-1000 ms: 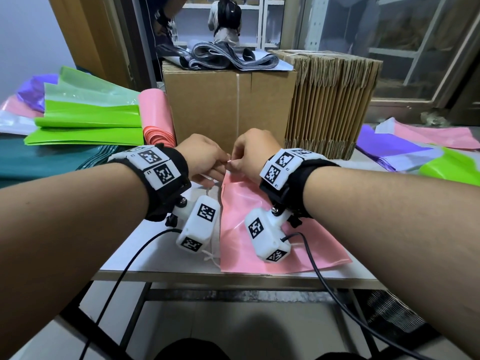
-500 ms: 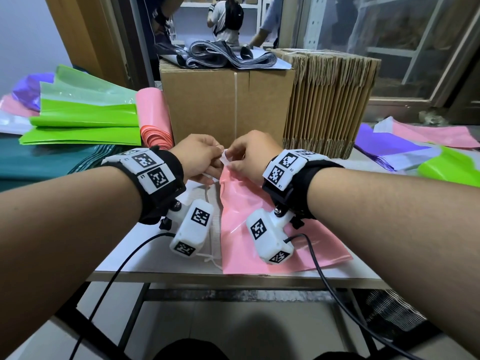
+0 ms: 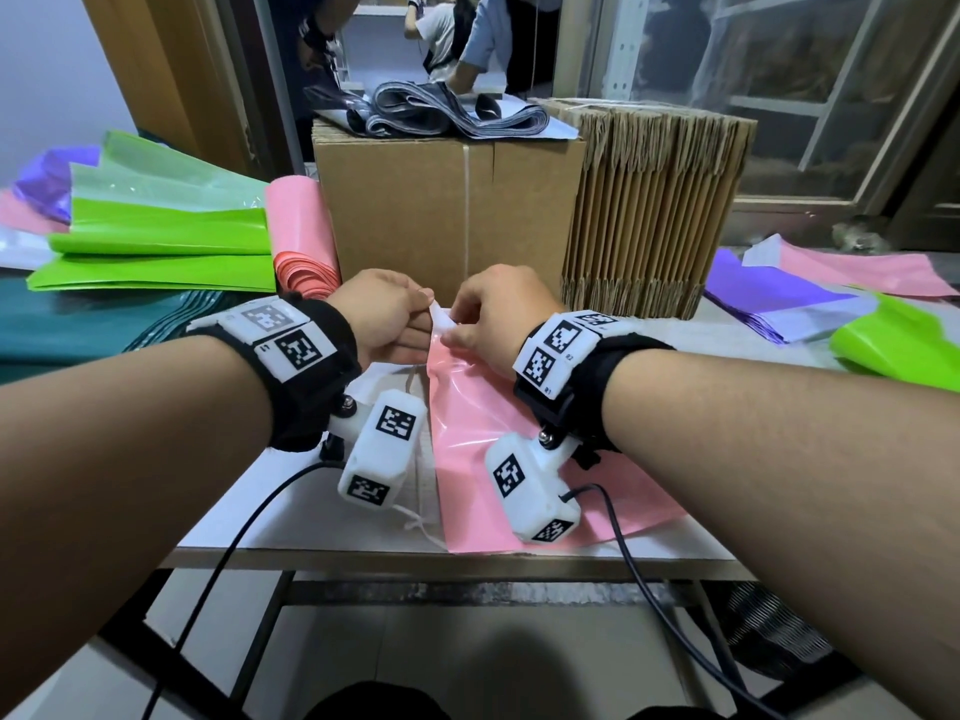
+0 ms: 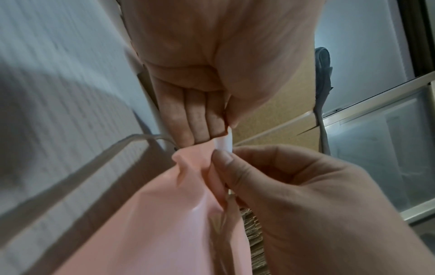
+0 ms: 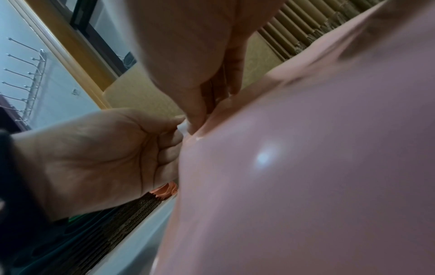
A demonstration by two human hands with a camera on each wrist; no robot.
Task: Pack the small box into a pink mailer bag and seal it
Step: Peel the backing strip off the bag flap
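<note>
Mailer bag (image 3: 498, 433) trails back from your hands toward you, long axis fore-aft; left hand (image 3: 387, 317) pinches white strip (image 3: 441, 319), right hand (image 3: 493, 317) pinches bag's far corner, small box unseen

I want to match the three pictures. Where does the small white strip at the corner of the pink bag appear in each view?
Head view: the white strip sits just above centre, pinched between both hands.
Left wrist view: centre, slightly right, under the left fingers.
Right wrist view: left of centre, a small white bit between the thumbs.
Shared landmark: the pink bag, always right beside the strip.
</note>
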